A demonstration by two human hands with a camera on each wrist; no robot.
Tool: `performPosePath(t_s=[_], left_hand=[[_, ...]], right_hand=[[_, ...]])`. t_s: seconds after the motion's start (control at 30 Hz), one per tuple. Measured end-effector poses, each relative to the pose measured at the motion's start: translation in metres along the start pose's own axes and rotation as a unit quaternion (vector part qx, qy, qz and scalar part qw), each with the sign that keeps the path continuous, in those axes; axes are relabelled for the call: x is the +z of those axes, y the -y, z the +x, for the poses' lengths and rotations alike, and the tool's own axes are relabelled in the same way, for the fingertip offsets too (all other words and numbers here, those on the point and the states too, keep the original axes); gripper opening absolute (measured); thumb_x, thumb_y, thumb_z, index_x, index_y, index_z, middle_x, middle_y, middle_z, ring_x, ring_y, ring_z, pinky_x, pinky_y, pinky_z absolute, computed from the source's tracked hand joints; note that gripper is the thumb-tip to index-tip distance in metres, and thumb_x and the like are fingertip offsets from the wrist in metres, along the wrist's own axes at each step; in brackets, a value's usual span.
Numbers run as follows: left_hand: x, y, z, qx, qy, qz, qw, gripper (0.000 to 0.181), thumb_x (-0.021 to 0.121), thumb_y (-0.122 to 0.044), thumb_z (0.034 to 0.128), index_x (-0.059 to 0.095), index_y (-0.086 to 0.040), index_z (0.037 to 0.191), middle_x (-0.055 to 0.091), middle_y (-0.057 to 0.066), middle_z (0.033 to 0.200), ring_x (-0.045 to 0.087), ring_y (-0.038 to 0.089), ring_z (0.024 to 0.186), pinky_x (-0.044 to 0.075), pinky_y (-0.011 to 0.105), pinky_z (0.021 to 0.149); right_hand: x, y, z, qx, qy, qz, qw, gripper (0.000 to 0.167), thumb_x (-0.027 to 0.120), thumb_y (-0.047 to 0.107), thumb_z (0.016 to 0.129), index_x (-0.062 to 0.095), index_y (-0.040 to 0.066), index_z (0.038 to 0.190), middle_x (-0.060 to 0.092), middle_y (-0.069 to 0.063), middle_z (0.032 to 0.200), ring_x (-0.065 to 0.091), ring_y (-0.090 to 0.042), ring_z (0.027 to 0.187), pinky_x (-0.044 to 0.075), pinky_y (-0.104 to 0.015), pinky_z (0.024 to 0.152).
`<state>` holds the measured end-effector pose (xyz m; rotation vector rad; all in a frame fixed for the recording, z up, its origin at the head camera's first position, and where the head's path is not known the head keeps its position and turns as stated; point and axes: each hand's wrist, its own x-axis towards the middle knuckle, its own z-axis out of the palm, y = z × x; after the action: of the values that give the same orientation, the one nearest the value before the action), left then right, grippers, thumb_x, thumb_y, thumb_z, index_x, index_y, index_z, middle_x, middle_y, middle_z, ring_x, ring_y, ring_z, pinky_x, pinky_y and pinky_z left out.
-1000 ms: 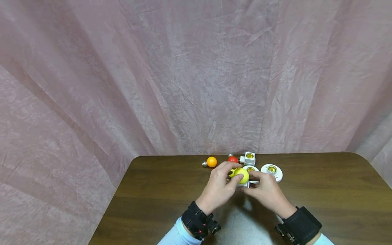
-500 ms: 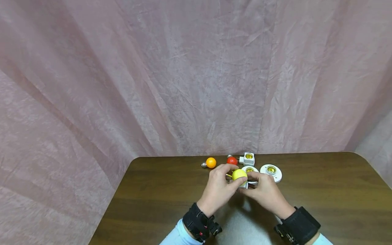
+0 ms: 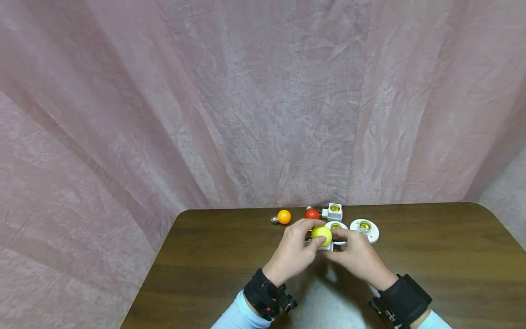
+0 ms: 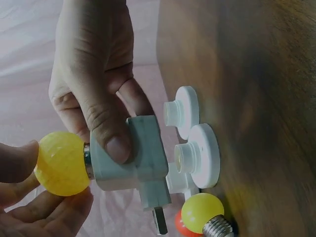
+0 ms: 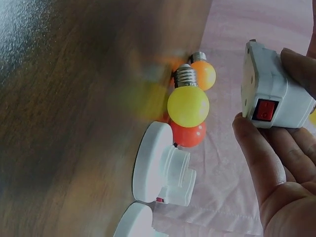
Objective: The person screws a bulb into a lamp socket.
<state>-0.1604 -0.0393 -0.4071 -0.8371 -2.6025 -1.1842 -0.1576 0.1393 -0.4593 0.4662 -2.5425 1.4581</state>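
Note:
My left hand [image 3: 292, 251] pinches a yellow light bulb [image 3: 322, 235] between thumb and fingers. Opposite it, my right hand [image 3: 357, 256] grips a white plug-in lamp socket [image 4: 118, 168], thumb on one side and fingers on the other. In the left wrist view the bulb's metal base shows only as a narrow silver band at the socket's mouth; the rest of it is hidden. The socket's metal prong [image 4: 159, 220] points away from my hands. A red switch [image 5: 265, 110] shows on the socket's side in the right wrist view. Both things are held above the table.
Behind my hands lie an orange bulb [image 3: 284, 216], a red bulb [image 3: 312, 214] and a second yellow bulb [image 5: 188, 106]. Another plug-in socket [image 3: 334, 211] and two round white lamp bases [image 3: 365, 230] stand near the wooden table's [image 3: 431, 246] back edge, before a pink curtain [image 3: 263, 114].
Both hands stay almost in place, still holding the yellow bulb and the socket together. The second yellow bulb, partly seen beside the held one earlier, is now mostly covered in the head view.

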Motion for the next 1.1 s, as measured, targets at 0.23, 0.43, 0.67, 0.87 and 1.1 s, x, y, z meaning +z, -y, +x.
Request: performPosePath(t_s=[0.23, 0.43, 0.67, 0.87, 1.1], left_hand=[[-0.0006, -0.0003, 0.0000, -0.001, 0.016, -0.003, 0.9999, 0.032, 0.064, -0.019, 0.0885, 0.059, -0.018, 0.120, 0.061, -0.005, 0.116, 0.056, 0.005, 0.104, 0.048, 0.021, 0.089], [0.0041, -0.0030, -0.0007, -0.018, -0.044, 0.012, 0.9988, 0.036, 0.071, -0.035, 0.0815, 0.063, -0.018, 0.112, 0.064, -0.003, 0.105, 0.057, 0.006, 0.086, 0.049, 0.016, 0.071], [0.0071, -0.0033, -0.0010, -0.032, -0.065, 0.008, 0.9973, 0.033, 0.076, -0.035, 0.0764, 0.066, -0.016, 0.102, 0.063, -0.006, 0.093, 0.056, 0.004, 0.077, 0.049, 0.014, 0.065], [0.0063, -0.0025, -0.0012, -0.027, -0.058, 0.008, 0.9979, 0.032, 0.076, -0.032, 0.0772, 0.067, -0.018, 0.104, 0.063, -0.007, 0.094, 0.055, 0.004, 0.078, 0.052, 0.022, 0.066], [0.0033, -0.0015, -0.0014, -0.013, -0.041, 0.011, 0.9990, 0.032, 0.075, -0.028, 0.0787, 0.066, -0.017, 0.107, 0.064, -0.005, 0.099, 0.056, 0.003, 0.084, 0.051, 0.019, 0.071]], right_hand=[[-0.0006, 0.0012, -0.0006, 0.001, 0.000, 0.007, 1.0000, 0.033, 0.084, 0.018, 0.066, 0.069, 0.019, 0.096, 0.069, 0.006, 0.088, 0.064, -0.005, 0.075, 0.055, -0.023, 0.064], [0.0016, 0.0039, -0.0005, 0.002, -0.006, -0.002, 1.0000, 0.033, 0.083, 0.014, 0.066, 0.068, 0.022, 0.094, 0.068, 0.007, 0.089, 0.063, -0.006, 0.075, 0.054, -0.022, 0.063], [0.0021, 0.0046, -0.0002, 0.003, -0.010, -0.014, 0.9998, 0.034, 0.083, 0.013, 0.065, 0.067, 0.025, 0.092, 0.066, 0.009, 0.085, 0.061, -0.005, 0.074, 0.053, -0.021, 0.062], [0.0018, 0.0047, 0.0003, 0.003, -0.008, -0.011, 0.9999, 0.034, 0.082, 0.013, 0.065, 0.068, 0.024, 0.093, 0.069, 0.009, 0.089, 0.063, -0.002, 0.075, 0.054, -0.022, 0.065], [0.0006, 0.0048, 0.0022, -0.005, -0.001, -0.029, 0.9996, 0.032, 0.082, 0.014, 0.065, 0.068, 0.026, 0.091, 0.068, 0.011, 0.086, 0.060, -0.004, 0.074, 0.053, -0.022, 0.065]])
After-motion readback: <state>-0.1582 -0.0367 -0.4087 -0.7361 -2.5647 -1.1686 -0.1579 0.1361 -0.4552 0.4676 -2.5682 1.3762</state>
